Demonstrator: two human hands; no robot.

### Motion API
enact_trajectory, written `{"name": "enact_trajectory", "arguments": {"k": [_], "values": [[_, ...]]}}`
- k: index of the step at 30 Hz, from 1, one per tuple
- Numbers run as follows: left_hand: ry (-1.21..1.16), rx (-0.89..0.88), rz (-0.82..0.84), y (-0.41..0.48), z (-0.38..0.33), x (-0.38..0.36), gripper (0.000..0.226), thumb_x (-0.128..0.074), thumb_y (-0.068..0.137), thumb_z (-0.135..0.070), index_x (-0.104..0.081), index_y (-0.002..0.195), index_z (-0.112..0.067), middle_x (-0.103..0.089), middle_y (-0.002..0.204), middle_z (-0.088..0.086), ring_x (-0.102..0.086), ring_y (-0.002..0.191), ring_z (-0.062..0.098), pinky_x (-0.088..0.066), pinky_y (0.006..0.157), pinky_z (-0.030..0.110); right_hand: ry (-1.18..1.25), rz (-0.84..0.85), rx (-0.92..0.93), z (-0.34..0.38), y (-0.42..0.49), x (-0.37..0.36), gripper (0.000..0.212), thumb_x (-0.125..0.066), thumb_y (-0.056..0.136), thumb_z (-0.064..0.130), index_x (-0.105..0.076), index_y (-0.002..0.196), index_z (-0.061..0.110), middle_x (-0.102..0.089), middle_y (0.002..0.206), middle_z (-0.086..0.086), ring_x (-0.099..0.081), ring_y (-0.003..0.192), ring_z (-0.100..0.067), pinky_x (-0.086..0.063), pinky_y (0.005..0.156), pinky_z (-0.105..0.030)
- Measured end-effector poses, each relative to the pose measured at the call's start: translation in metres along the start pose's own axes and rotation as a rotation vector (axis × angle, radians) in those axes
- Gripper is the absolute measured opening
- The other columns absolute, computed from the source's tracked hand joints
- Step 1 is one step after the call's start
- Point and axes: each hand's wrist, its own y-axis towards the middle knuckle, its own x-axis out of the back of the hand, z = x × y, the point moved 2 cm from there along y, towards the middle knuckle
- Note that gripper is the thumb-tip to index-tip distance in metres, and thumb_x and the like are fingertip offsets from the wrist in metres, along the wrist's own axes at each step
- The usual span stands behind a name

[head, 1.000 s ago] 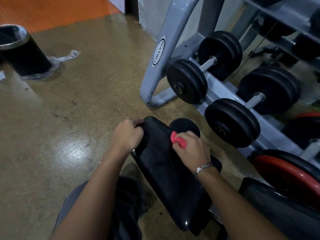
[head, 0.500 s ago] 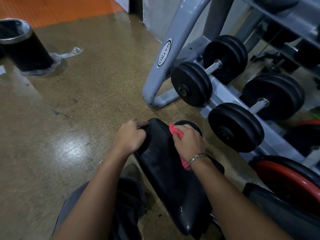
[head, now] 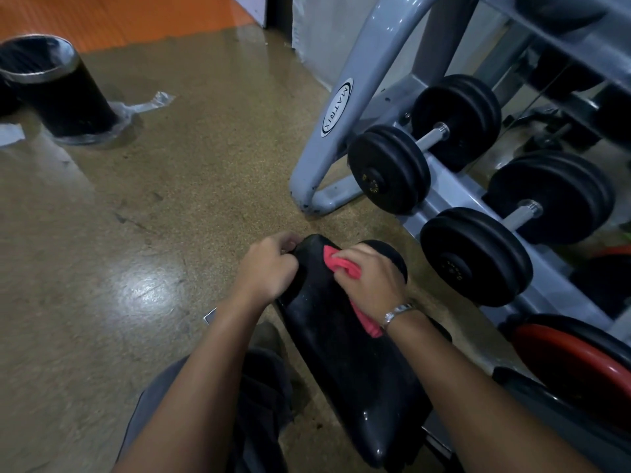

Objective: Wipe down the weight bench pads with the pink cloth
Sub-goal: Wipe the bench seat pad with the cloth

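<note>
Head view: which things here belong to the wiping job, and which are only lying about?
Belongs to the job: pink cloth, held in the right hand; black bench pad, gripped at its edge by the left hand.
Only lying about: dumbbells on the grey rack, black bin, red weight plate.

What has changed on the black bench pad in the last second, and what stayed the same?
The right hand, holding the crumpled pink cloth, slid slightly toward the far end of the black vinyl bench pad, and a tail of cloth now shows below the wrist. Nothing was picked up or released. The left hand still grips the pad's far left edge; the black dumbbells stayed racked.
</note>
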Motion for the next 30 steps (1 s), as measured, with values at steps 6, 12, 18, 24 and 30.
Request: {"name": "enact_trajectory", "arguments": {"k": [6,12,18,24,30], "values": [[-0.033,0.018,0.028,-0.006,0.003,-0.001,0.056,-0.046,0.064,-0.019,-0.064,0.113,-0.038,-0.072,0.119,-0.010,-0.064,0.116,0.020,-0.051,0.097,0.041,-0.081,-0.036,-0.105,0.010,0.025,-0.006,0.018,-0.053,0.093,0.026,-0.070,0.100,0.024,-0.061,0.099,0.004,-0.060,0.085,-0.022,-0.044,0.065,-0.032],[-0.080,0.036,0.050,-0.006,0.005,0.001,0.061,-0.044,0.057,-0.019,-0.062,0.112,-0.040,-0.071,0.118,-0.009,-0.063,0.116,0.022,-0.051,0.097,0.044,-0.044,-0.005,0.049,0.004,0.011,-0.002,0.018,-0.056,0.092,0.029,-0.070,0.103,0.030,-0.061,0.100,0.011,-0.060,0.083,-0.013,-0.047,0.065,-0.030],[-0.178,0.035,0.062,-0.004,0.012,0.000,0.062,-0.041,0.053,-0.016,-0.061,0.104,-0.046,-0.071,0.116,-0.004,-0.065,0.115,0.024,-0.052,0.097,0.051,-0.038,-0.036,0.037,0.027,0.027,-0.015,0.026,-0.055,0.093,0.024,-0.069,0.114,0.031,-0.062,0.114,0.010,-0.062,0.091,-0.019,-0.044,0.067,-0.029],[-0.201,0.049,0.099,-0.008,0.007,0.004,0.062,-0.039,0.054,-0.015,-0.062,0.109,-0.033,-0.070,0.117,-0.001,-0.064,0.111,0.024,-0.053,0.096,0.045,-0.140,-0.013,0.031,0.024,0.032,-0.013,0.018,-0.053,0.091,0.030,-0.067,0.101,0.030,-0.059,0.105,0.007,-0.062,0.083,-0.023,-0.046,0.063,-0.035],[-0.179,0.059,0.071,-0.008,0.015,0.006,0.060,-0.041,0.059,-0.014,-0.057,0.113,-0.034,-0.072,0.114,0.004,-0.065,0.112,0.033,-0.051,0.098,0.051,-0.132,0.101,0.194,0.053,0.024,-0.022,0.031,-0.052,0.093,0.024,-0.066,0.119,0.036,-0.058,0.115,0.010,-0.061,0.087,-0.020,-0.045,0.066,-0.032]]}}
